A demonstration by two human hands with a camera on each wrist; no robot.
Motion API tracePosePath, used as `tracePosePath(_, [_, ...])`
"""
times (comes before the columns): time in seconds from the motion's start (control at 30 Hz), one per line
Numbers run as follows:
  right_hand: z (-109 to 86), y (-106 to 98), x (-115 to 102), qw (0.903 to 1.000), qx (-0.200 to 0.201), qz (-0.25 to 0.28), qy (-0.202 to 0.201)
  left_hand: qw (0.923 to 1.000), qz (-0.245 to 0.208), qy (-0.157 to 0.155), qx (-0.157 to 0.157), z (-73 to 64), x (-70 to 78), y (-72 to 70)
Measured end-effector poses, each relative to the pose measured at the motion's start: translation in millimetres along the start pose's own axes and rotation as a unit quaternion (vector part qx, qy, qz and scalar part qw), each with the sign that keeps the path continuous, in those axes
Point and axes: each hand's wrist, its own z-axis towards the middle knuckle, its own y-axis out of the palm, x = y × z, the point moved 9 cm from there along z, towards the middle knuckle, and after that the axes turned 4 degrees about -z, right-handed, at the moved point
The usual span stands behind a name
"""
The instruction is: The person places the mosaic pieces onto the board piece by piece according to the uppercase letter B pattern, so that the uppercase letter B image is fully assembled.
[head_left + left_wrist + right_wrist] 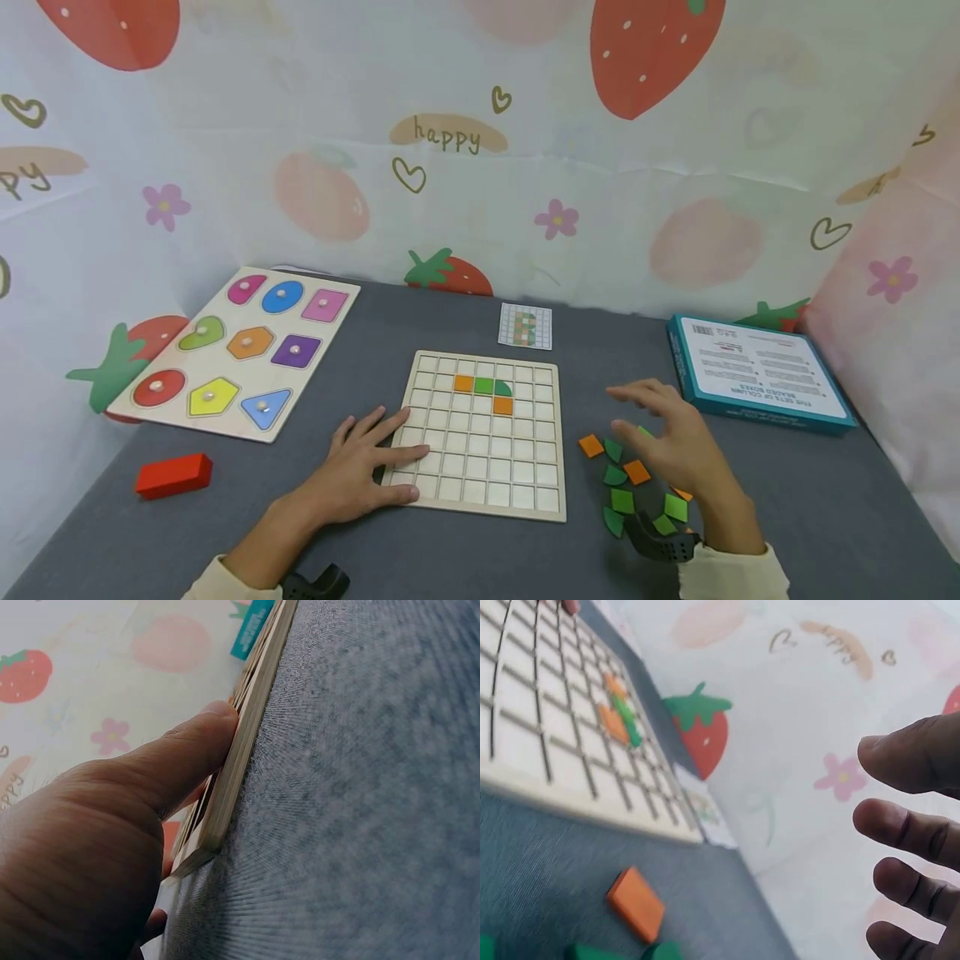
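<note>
A wooden grid board (477,443) lies in the middle of the table. Near its top, an orange square (464,383), a green square (483,386) and a dark green quarter-round tile (503,388) sit in a row, with another orange square (502,406) below the quarter-round. My left hand (360,469) rests spread on the board's left edge; in the left wrist view its thumb (199,742) touches the rim. Over loose tiles right of the board hovers my right hand (678,437), fingers apart and holding nothing. It partly hides the pile, which includes an orange tile (591,446).
A pattern card (526,326) lies behind the board. To the left are a knobbed shape puzzle (247,367) and a red block (174,476). A teal box (757,375) stands at the right, near the printed curtain (570,167).
</note>
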Motion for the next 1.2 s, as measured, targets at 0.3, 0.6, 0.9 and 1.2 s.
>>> tracePosePath(0.3, [-9.3, 25.6, 41.1, 0.9977, -0.033, 0.027, 0.052, 1.0, 0.002, -0.002, 0.0, 0.6, -0.5, 1.5])
tracePosePath(0.6, [-16.7, 39.9, 73.9, 0.9937, -0.062, 0.011, 0.093, 1.0, 0.002, -0.001, -0.002, 0.2, 1.2, 1.6])
tracePosePath(0.9, [-20.6, 47.8, 80.8, 0.9924, -0.077, -0.019, 0.095, 1.0, -0.002, 0.004, 0.0, -1.8, 3.6, -1.1])
tracePosePath(1.2, [-20.3, 50.5, 78.9, 0.9905, -0.092, -0.017, 0.101, 1.0, 0.002, 0.002, 0.002, -0.4, 3.9, -1.7])
